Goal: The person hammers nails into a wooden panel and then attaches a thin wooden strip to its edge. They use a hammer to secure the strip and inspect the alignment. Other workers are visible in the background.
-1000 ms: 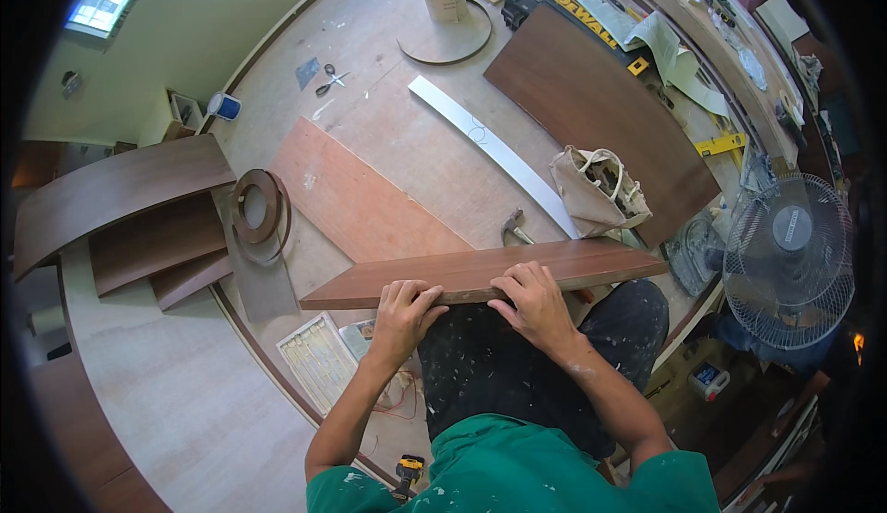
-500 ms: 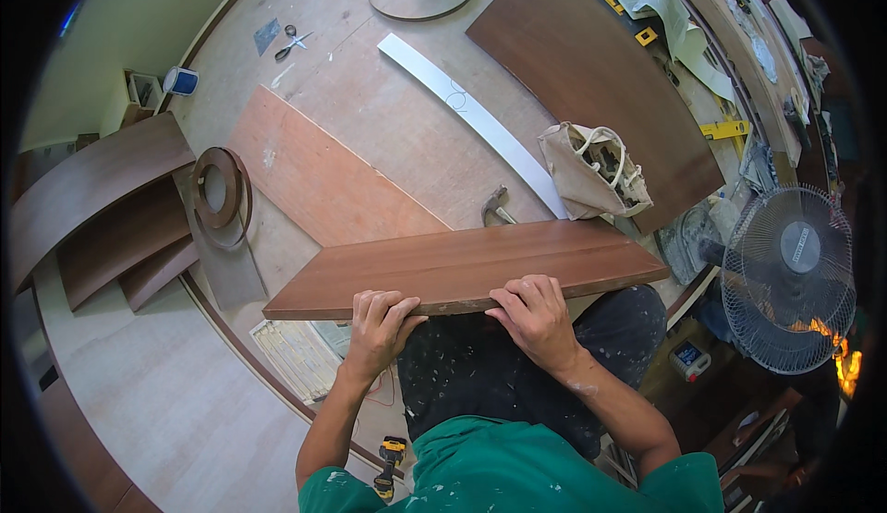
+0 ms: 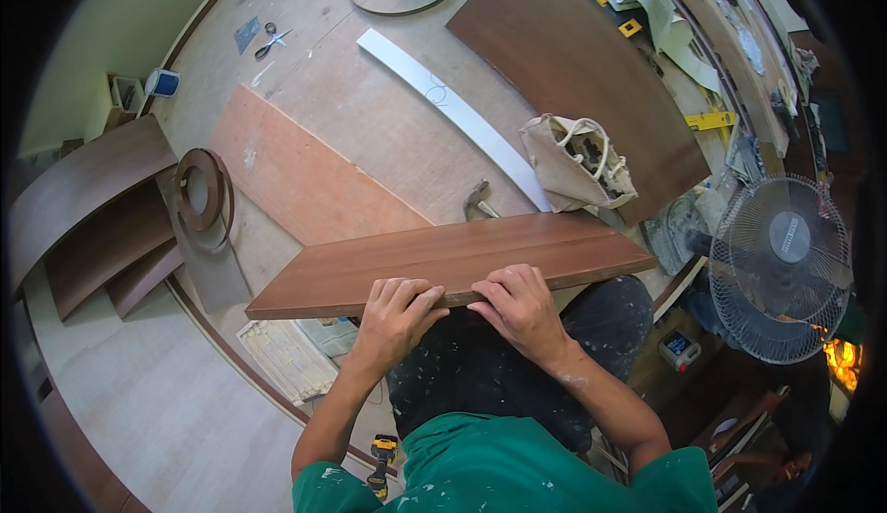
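Note:
A brown wood-grain board (image 3: 443, 254) lies across my lap with its near edge toward me. My left hand (image 3: 395, 321) grips that edge left of the middle, fingers bent over the top face and thumb along the edge. Close beside it, my right hand (image 3: 527, 314) holds the same edge, its fingers also curled onto the top and its thumb pointing toward the left hand. A small gap separates the two thumbs. The undersides of both grips are hidden.
Beyond the board lie a hammer (image 3: 480, 201), a canvas tool bag (image 3: 577, 164), a long white strip (image 3: 453, 116) and a bare plywood panel (image 3: 314, 171). Rolled brown edging (image 3: 222, 189) rests at left. A fan (image 3: 781, 273) stands at right; a drill (image 3: 382, 465) is by my left side.
My left hand has slid right along the board's near edge, closer to my right hand. Both hands keep their hold. The whole view has shifted slightly.

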`<state>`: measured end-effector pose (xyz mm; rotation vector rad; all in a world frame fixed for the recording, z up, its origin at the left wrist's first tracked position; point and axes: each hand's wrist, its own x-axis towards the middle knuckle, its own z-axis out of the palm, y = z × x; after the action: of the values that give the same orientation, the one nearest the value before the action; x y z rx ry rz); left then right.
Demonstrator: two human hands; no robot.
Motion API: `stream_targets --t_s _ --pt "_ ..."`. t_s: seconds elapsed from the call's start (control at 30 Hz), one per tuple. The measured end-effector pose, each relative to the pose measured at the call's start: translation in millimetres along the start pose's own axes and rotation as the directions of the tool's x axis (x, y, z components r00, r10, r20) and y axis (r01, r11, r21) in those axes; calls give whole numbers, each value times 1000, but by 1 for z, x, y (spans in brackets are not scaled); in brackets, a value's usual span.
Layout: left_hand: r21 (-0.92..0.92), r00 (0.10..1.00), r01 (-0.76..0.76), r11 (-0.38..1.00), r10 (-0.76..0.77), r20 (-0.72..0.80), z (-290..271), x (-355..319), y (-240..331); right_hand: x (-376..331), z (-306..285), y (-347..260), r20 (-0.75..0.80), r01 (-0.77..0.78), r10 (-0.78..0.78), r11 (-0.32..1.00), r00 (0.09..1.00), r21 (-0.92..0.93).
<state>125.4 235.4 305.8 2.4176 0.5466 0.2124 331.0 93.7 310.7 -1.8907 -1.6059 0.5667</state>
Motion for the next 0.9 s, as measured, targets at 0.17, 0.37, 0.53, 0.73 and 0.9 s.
stream_targets --t_s 0.17,0.37,0.53,0.73,0.9 --pt "2 999 -32 999 32 -33 12 3 0 1 -15 5 49 -17 18 1000 999 -25" --pt "21 996 13 1000 -11 -86 21 13 26 -8 -7 5 -45 11 -17 992 999 -126" --pt "29 988 52 998 -48 -145 34 9 23 -11 -2 7 -64 0 -10 987 998 -162" --pt "57 981 52 997 -41 -191 39 6 20 -10 1 8 -86 8 -24 983 996 -181" --pt "56 977 49 997 -36 -212 40 9 20 -11 1 12 -83 17 -34 980 996 -197"
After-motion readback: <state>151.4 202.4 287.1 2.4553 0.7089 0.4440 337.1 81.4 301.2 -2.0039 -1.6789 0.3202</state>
